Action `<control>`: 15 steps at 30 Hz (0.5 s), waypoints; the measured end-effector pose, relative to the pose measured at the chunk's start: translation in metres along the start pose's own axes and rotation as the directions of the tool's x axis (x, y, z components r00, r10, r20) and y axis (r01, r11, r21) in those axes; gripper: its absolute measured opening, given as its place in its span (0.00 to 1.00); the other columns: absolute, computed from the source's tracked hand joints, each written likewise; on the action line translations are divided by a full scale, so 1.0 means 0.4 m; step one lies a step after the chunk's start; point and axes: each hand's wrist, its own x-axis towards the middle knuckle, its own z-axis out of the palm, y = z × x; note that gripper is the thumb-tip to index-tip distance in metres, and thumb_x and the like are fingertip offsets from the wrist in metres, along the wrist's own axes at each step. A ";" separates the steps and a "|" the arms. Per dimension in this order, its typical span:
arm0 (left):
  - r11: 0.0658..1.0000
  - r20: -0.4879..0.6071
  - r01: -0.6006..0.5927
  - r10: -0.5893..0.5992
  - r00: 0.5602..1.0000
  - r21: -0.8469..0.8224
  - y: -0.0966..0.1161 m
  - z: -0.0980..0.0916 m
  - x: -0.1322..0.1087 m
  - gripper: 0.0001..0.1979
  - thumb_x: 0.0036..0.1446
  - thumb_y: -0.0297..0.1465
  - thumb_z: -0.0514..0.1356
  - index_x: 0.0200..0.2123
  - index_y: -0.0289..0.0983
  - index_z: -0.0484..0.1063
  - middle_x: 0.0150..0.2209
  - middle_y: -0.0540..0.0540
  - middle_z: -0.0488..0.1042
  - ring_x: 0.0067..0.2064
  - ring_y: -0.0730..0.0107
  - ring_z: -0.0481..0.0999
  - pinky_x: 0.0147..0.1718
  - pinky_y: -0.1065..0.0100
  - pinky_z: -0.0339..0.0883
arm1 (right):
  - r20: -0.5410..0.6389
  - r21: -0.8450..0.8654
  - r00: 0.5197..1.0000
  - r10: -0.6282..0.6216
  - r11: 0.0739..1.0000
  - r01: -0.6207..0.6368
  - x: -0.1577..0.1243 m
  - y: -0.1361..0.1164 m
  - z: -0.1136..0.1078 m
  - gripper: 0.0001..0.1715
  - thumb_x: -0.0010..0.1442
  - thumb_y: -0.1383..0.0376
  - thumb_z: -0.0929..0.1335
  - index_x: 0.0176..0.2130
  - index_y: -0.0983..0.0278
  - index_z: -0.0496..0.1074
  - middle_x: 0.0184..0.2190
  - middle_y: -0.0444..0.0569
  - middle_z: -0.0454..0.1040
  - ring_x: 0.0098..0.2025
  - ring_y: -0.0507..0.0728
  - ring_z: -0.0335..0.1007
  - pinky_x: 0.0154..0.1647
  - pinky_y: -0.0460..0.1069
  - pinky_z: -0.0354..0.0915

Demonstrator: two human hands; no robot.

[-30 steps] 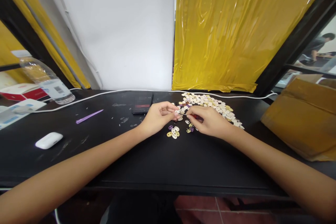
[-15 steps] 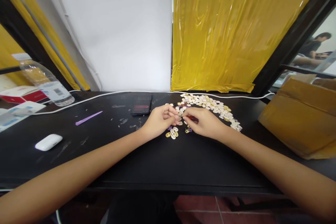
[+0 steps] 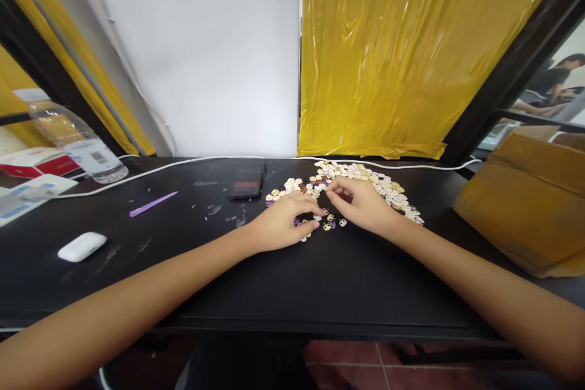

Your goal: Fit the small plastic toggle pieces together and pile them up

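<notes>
A pile of small cream, yellow and purple beads (image 3: pixel 365 183) lies on the black table (image 3: pixel 256 280). My left hand (image 3: pixel 286 222) rests palm down on a few loose beads (image 3: pixel 331 219) in front of the pile, fingers curled and pinching at them. My right hand (image 3: pixel 361 204) sits just to its right, fingers pinched on a thin tool with a red handle (image 3: pixel 343 197), only partly showing. The two hands are a few centimetres apart.
A dark phone (image 3: pixel 247 186) lies left of the pile. Further left are a purple stick (image 3: pixel 153 203), a white earbud case (image 3: pixel 82 246), a plastic bottle (image 3: pixel 77 143) and boxes (image 3: pixel 39 164). A white cable (image 3: pixel 183 161) runs along the back. A cardboard box (image 3: pixel 525 201) stands right.
My left hand has dropped from a raised pinch next to my right hand down onto the loose beads. My right hand has lifted slightly and drawn back toward the pile.
</notes>
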 end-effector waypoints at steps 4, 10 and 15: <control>0.999 0.032 -0.024 0.023 0.999 0.034 0.004 0.001 0.000 0.10 0.61 0.24 0.57 0.41 0.40 0.77 0.40 0.46 0.79 0.45 0.62 0.75 0.52 0.60 0.63 | -0.006 0.008 1.000 0.000 1.000 0.000 0.000 0.000 -0.001 0.05 0.60 0.67 0.65 0.32 0.62 0.70 0.27 0.44 0.75 0.27 0.53 0.69 0.31 0.48 0.64; 1.000 0.016 0.012 -0.013 1.000 0.020 0.012 0.003 0.004 0.06 0.59 0.25 0.60 0.37 0.39 0.77 0.36 0.47 0.79 0.41 0.63 0.75 0.49 0.61 0.63 | -0.030 0.007 0.999 -0.013 1.000 0.013 0.001 0.001 -0.003 0.05 0.60 0.66 0.65 0.32 0.63 0.70 0.28 0.45 0.75 0.28 0.53 0.69 0.30 0.48 0.63; 0.997 0.027 0.058 -0.057 0.998 -0.041 0.024 0.006 0.007 0.06 0.56 0.23 0.62 0.35 0.38 0.77 0.35 0.48 0.79 0.39 0.65 0.77 0.48 0.62 0.64 | -0.003 0.013 1.000 -0.005 1.000 0.005 0.000 0.001 0.001 0.05 0.60 0.67 0.65 0.32 0.62 0.70 0.26 0.43 0.74 0.27 0.52 0.69 0.30 0.47 0.63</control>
